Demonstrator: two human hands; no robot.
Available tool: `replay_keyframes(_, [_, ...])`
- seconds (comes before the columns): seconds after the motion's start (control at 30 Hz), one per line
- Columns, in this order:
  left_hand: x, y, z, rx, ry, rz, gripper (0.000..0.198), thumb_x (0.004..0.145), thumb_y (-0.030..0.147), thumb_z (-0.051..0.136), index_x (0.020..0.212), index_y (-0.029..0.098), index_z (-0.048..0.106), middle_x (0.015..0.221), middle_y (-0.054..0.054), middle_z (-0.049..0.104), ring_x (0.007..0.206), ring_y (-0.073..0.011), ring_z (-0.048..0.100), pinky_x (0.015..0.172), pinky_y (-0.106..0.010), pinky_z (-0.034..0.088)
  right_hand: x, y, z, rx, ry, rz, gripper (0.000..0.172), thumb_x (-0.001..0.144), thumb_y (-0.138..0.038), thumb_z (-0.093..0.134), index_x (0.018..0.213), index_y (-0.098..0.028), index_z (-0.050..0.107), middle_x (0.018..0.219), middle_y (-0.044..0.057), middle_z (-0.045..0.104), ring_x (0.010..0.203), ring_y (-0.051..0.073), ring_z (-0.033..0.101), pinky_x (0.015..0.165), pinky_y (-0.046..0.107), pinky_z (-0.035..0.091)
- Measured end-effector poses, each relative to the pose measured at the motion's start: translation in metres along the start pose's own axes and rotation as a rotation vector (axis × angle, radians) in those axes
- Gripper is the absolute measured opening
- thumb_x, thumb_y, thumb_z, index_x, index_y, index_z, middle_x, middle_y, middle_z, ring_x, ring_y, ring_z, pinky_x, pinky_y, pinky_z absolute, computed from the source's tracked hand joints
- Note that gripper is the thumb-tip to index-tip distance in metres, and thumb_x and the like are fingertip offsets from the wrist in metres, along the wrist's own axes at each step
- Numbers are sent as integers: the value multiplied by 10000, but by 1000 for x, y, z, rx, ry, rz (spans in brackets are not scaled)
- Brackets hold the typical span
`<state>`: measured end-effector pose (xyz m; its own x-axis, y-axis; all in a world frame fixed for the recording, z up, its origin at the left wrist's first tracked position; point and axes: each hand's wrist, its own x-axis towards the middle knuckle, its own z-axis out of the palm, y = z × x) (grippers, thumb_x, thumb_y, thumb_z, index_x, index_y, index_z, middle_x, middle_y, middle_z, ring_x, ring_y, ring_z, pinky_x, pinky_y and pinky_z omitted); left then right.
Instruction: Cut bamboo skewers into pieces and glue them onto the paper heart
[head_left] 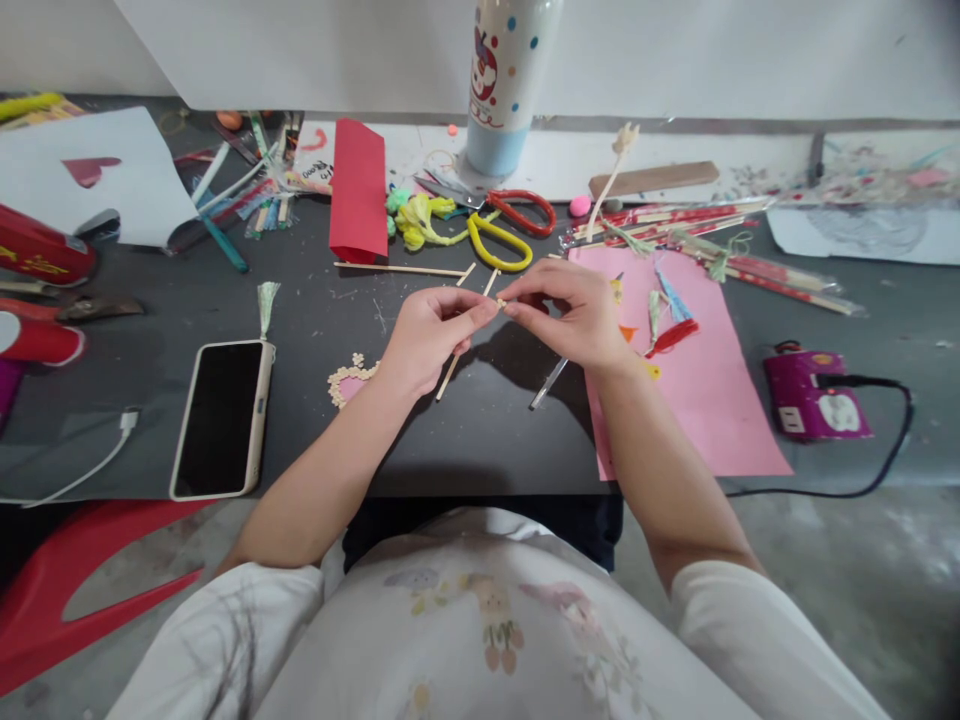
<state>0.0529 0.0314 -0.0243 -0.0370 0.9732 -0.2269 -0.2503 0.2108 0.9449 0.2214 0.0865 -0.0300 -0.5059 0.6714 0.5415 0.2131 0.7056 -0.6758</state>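
My left hand (439, 335) and my right hand (574, 310) meet over the middle of the dark table. Thumbs and forefingers of both pinch a small beige piece (501, 303), too small to make out in detail. A thin wooden stick (447, 380) runs behind my left fingers; whether they grip it I cannot tell. Beyond the hands lies another thin stick (405, 268). Partly hidden by my left forearm is a heart shape (352, 380) with a pink middle and a border of small beige pieces. A clear, narrow rod (549, 383) lies below my right hand.
Scissors (501, 238) with red and yellow handles lie beyond the hands, beside a red folded card (358, 190). A bottle (510, 90) stands behind. Pink paper (705, 400) with tassels lies under my right forearm. A phone (223, 418) is at left, a purple box (816, 395) at right.
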Motion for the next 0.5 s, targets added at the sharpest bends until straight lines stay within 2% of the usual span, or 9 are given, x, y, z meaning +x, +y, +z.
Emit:
replay_keyframes(0.27, [-1,-3,2,129,83,134,255,602,384,798,704,170,703,584,10,615,430,-35,418,410,-195,304,-1,-1,1,-14,21,-5,121,804,-328,630,824,-223,687,669,-6,606,586,104,497,570,264,425])
replay_keyframes(0.5, [-2,-5,1,186,78,218,248,636,399,771,725,174,717,617,0,643,441,-42,436,422,-195,320,-2,-3,1,-15,43,-6,116,801,-315,633,811,-211,682,679,-2,615,595,102,516,555,255,423])
